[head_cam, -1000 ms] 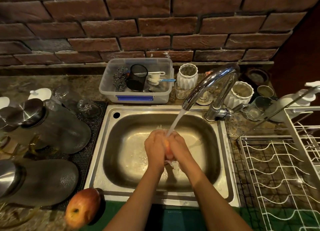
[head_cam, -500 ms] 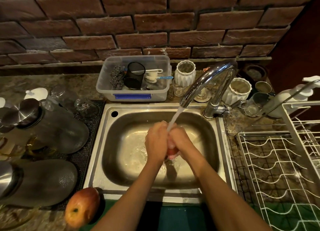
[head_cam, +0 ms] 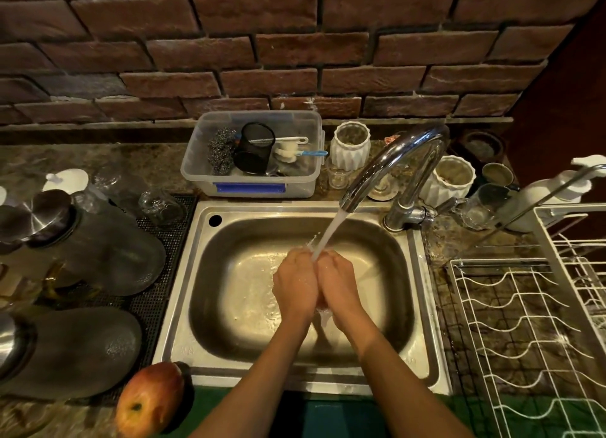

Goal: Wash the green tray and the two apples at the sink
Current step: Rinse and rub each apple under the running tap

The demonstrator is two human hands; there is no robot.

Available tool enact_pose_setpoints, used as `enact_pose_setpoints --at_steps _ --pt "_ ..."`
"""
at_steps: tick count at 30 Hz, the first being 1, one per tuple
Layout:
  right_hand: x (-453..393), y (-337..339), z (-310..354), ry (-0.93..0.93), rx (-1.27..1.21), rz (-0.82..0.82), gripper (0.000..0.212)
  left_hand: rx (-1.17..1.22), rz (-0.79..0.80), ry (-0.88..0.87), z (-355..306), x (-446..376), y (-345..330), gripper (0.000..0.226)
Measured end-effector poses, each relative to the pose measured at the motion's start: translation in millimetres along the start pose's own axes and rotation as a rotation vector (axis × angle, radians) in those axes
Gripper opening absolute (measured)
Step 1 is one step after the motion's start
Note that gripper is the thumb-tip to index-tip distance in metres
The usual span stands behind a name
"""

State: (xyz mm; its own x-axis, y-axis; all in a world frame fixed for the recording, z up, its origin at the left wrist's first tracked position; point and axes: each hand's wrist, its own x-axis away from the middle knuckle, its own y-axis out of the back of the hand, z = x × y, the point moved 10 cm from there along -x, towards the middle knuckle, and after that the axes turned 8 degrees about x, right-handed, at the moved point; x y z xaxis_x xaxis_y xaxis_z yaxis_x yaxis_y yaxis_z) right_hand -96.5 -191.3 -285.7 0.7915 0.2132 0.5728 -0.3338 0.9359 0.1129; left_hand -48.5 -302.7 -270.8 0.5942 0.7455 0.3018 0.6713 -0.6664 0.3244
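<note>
1. At the far left, on the table, a dark drying mat (head_cam: 154, 306) carries upturned glass jars with steel lids – I count at least three big ones, plus a few smaller glasses behind.
2. One apple (head_cam: 149, 401) rests at the sink's near-left corner, on the edge of what seems to be the green tray (head_cam: 472, 411) – only a dark green strip shows along the near rim, so its full shape cannot be told.
3. Behind the sink (head_cam: 196, 290) sits one clear plastic tub (head_cam: 251, 181) holding scourers, a mesh cup and brushes.
4. In the basin the left hand (head_cam: 295, 283) and right hand (head_cam: 341, 283) are cupped together, each grip curled round the second apple (head_cam: 320, 301), of which only a reddish sliver shows between the palms. The stream from the tap (head_cam: 393, 162) falls on the knuckles.
5. The step in hand looks to be rinsing the first of two apples. Next, I judge, it must be set down somewhere clean and the left-hand apple fetched – wet fruit is slippery, so a firm hold is wanted.
6. Right of the tap: two white ribbed pots, some cups, one pump bottle and one white wire rack (head_cam: 524, 332).
</note>
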Motion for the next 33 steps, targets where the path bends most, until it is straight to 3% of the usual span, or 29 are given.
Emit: enact_pose_setpoints --at_steps 3,7,12,18,20,23,27,30,33 --pt "-3 0 -18 -0.169 0.023 0.059 0.027 -0.04 0.061 -0.09 10 9 0 0.032" --pt "-3 -5 -28 -0.232 0.092 0.168 0.031 -0.036 0.075 -0.175 19 23 5 0.04" --pt "-1 -4 -17 -0.083 0.047 0.137 0.024 0.097 0.017 -0.004 15 10 7 0.032" --pt "3 -8 -2 0.072 0.015 0.19 0.029 0.216 0.019 0.408 24 -4 1 0.024" --pt "1 -6 6 0.089 -0.001 0.131 0.025 0.211 0.009 0.37 20 -4 0 0.025" --pt "-8 -3 14 0.065 0.006 0.063 0.019 0.187 -0.028 0.155 6 -2 2 0.034" --pt "-16 -7 -5 -0.146 -0.033 0.076 0.022 -0.154 0.015 -0.236 -10 7 -2 0.034" --pt "-17 -10 -17 -0.229 0.082 0.114 0.026 -0.153 0.053 -0.176 12 5 -2 0.035" --pt "-14 -12 -19 -0.173 0.251 0.097 0.031 0.122 0.019 0.01 28 6 3 0.026"
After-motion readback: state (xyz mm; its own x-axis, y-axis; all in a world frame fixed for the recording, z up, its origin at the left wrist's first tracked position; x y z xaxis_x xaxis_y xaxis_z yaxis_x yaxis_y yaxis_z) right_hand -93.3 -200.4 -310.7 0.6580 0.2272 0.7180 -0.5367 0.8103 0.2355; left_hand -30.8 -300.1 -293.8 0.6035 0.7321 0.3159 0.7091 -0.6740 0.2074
